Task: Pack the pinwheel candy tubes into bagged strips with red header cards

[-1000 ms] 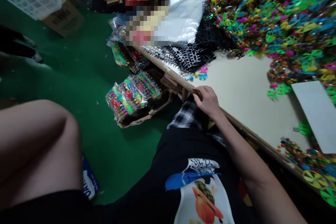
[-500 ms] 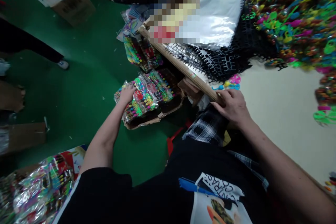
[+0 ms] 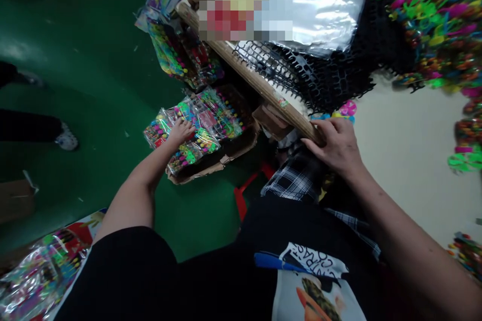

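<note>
My left hand reaches down to the floor and rests, fingers spread, on a clear bag of colourful toys lying in a torn cardboard box. Whether it grips the bag I cannot tell. My right hand is closed over the wooden edge of the table, fingers curled on the rim. Black plastic mesh parts and a clear plastic sheet lie on the table just beyond that hand.
More toy bags hang off the table's far end. Colourful pinwheel toys are heaped at the right. A red stool shows under me. Another person's leg and shoe stand on the green floor at left. A toy bag lies bottom left.
My left arm swung out from beside me and reached down to the bag in the box. My view tilted down and left. My right hand kept hold of the table edge.
</note>
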{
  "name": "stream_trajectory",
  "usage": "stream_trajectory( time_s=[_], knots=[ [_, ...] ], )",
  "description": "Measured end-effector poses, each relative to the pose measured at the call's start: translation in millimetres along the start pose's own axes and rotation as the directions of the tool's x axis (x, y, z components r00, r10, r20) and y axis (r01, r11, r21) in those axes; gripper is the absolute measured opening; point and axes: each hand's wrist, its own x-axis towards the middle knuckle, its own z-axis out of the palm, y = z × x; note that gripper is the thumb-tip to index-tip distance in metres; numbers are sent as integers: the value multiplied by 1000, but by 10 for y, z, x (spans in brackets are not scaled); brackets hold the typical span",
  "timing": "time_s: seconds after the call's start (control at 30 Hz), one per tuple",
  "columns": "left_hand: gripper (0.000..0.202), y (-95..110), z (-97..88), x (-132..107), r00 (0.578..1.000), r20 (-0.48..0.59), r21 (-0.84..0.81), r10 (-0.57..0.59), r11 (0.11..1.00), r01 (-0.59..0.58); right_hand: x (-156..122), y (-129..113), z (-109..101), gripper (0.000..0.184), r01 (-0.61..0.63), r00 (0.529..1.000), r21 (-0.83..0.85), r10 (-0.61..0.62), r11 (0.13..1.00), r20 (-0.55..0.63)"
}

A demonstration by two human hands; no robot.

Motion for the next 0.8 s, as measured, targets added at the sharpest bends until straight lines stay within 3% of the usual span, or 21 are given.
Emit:
stream_trajectory(
  time_s=[0.1, 0.3, 0.53, 0.8],
  knots=[
    [23, -89, 25, 97, 999, 8, 10, 54, 998, -54, -8, 1, 4, 39, -7, 1000, 0, 7, 1000, -7],
    [30, -175, -50, 256, 991, 69, 230, 112, 965, -125, 13, -23, -25, 39, 28, 999, -35, -30, 999, -34],
    [25, -386, -110, 22, 989, 109, 271, 96, 955, -122, 41, -15, -5, 40, 126, 984, -75, -135, 989, -119],
    [28, -416, -24, -49, 984, 148, 311, 95, 940, -138, 34, -26, -13, 40, 125, 982, -111, -139, 986, -129]
  ],
)
